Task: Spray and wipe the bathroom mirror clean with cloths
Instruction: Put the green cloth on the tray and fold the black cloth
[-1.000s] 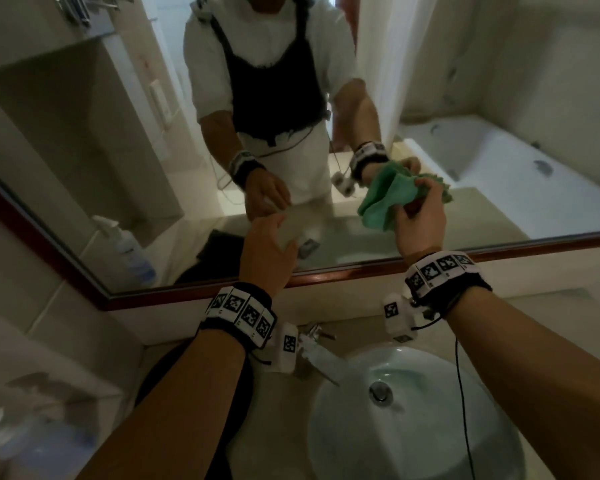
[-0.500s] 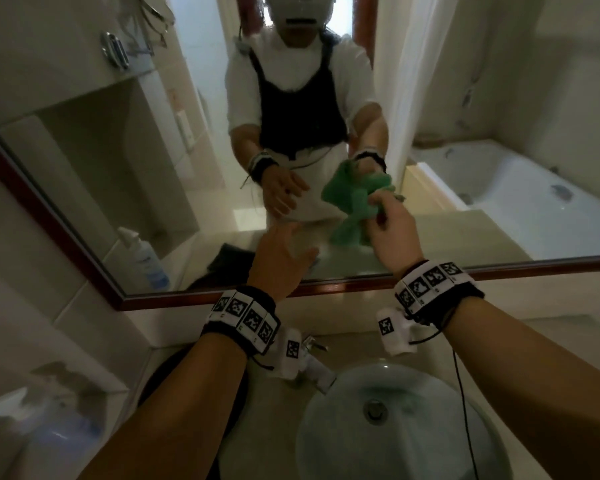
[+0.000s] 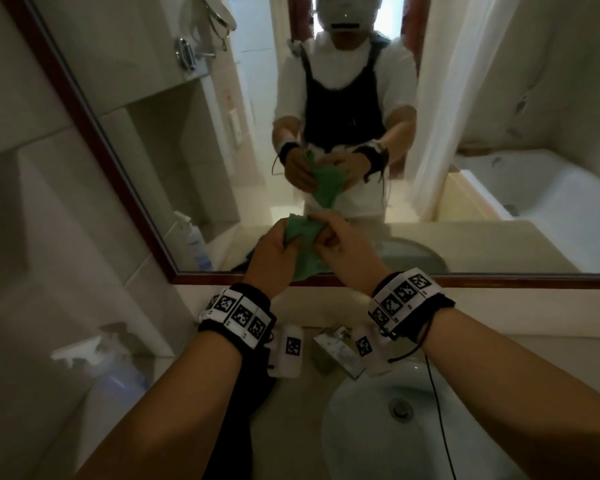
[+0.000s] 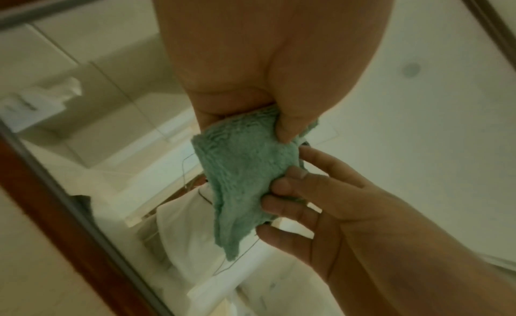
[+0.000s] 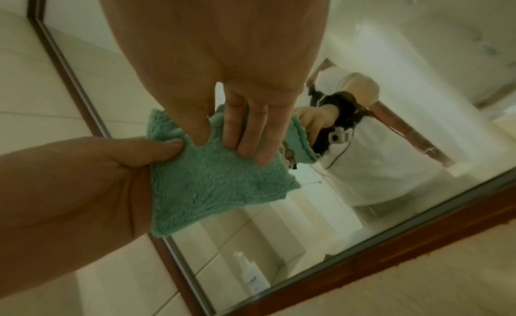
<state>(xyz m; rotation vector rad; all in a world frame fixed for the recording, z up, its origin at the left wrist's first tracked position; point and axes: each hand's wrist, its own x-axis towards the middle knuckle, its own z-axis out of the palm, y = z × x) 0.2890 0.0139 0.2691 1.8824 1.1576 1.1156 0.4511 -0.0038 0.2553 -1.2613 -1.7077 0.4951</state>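
Green terry cloth (image 3: 303, 247) hangs bunched between both hands in front of the mirror (image 3: 465, 168), just above its lower wooden frame, long axis running roughly up and down with a loose corner pointing down toward the sink (image 3: 378, 427). The left hand (image 3: 274, 251) grips the cloth's upper part, thumb clamped over the fabric. The right hand (image 3: 340, 247) pinches its other edge with curled fingers. Half a second ago only the right hand held the cloth, raised nearer the glass, while the left hand was open and held nothing; now the two hands meet on it, lower and away from the glass.
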